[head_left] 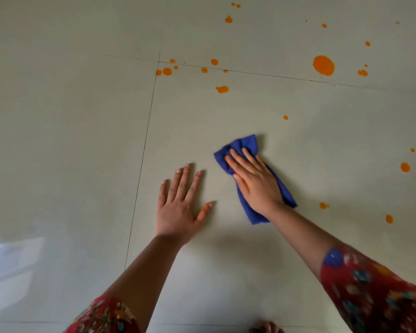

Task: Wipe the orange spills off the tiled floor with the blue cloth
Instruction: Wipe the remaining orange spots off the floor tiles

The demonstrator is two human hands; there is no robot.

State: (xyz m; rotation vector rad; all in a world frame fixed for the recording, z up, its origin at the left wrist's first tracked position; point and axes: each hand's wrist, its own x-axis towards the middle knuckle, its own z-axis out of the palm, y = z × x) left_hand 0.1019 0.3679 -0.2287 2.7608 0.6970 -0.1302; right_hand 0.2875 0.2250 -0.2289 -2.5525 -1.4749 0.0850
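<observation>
Right hand (255, 181) presses blue cloth (247, 150) flat on tiled floor (322, 145).

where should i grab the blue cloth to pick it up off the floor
Probably the far bunched end of the blue cloth, taken from above with a pinch. It lies flat on the tiled floor as a long folded strip, and the right hand presses flat on its middle; the raised folds beyond the fingertips give something to catch.

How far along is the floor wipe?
Done: the tiled floor around both hands shows no orange. In hand: right hand presses the blue cloth flat; left hand rests on the tile. Left: the big orange spill and many scattered drops ahead and right.
</observation>
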